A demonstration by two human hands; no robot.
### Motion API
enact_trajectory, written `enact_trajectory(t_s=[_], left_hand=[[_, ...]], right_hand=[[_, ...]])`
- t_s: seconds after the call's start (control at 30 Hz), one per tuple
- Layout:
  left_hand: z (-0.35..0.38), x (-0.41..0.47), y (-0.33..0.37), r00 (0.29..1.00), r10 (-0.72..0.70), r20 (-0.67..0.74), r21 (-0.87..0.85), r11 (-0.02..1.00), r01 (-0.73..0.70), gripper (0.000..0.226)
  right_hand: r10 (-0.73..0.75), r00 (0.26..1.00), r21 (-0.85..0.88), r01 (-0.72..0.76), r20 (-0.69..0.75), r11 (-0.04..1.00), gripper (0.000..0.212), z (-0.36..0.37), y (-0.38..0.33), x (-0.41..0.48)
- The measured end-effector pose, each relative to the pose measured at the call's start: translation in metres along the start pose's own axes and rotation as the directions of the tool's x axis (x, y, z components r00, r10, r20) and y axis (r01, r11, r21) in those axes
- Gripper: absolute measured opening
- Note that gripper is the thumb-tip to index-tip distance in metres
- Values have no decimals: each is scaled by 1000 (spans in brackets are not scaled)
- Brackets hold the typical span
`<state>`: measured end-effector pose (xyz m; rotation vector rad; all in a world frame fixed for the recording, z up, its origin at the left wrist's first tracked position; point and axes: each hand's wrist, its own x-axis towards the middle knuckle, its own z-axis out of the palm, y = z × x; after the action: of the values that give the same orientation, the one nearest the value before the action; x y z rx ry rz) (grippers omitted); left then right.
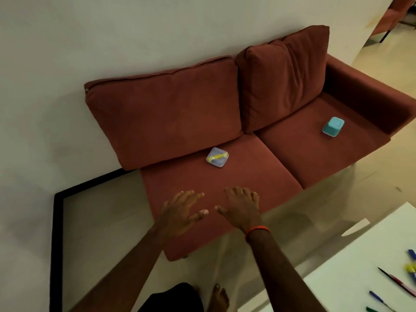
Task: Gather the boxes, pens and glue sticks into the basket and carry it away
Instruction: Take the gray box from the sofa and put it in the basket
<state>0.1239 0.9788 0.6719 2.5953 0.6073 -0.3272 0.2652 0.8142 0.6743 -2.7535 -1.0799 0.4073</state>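
A small clear box with a yellow strip (pixel 217 157) lies on the left seat cushion of a red sofa (pixel 225 183). A teal box (pixel 333 126) sits upside down on the right seat cushion. Both my hands reach out over the front of the left cushion, palms down, fingers spread, holding nothing. My left hand (pixel 182 210) and my right hand (pixel 242 207) are side by side, well short of the clear box. Pens (pixel 396 283) lie on a white table (pixel 351 266) at the lower right. No basket is in view.
The sofa stands against a pale wall. A black-framed panel (pixel 56 233) lies on the floor to its left. My bare foot (pixel 218 298) shows at the bottom. A chair leg (pixel 385 34) stands at the far upper right.
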Motion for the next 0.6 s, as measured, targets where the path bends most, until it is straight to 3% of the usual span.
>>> enact_trajectory(t_s=[0.23,0.4,0.6], left_hand=[[-6,77,-4,994,-12,106,-26,1000,15,89],[-8,145,-7,990,12,140,-93,996,1,76],[13,237,-27,985,28,172,-129,992,-6,77]], right_hand=[[48,998,69,-50,38,996,66,7,6,54],[74,996,48,-77,51,996,62,6,18,99],[127,990,11,-127,54,992,54,34,40,171]])
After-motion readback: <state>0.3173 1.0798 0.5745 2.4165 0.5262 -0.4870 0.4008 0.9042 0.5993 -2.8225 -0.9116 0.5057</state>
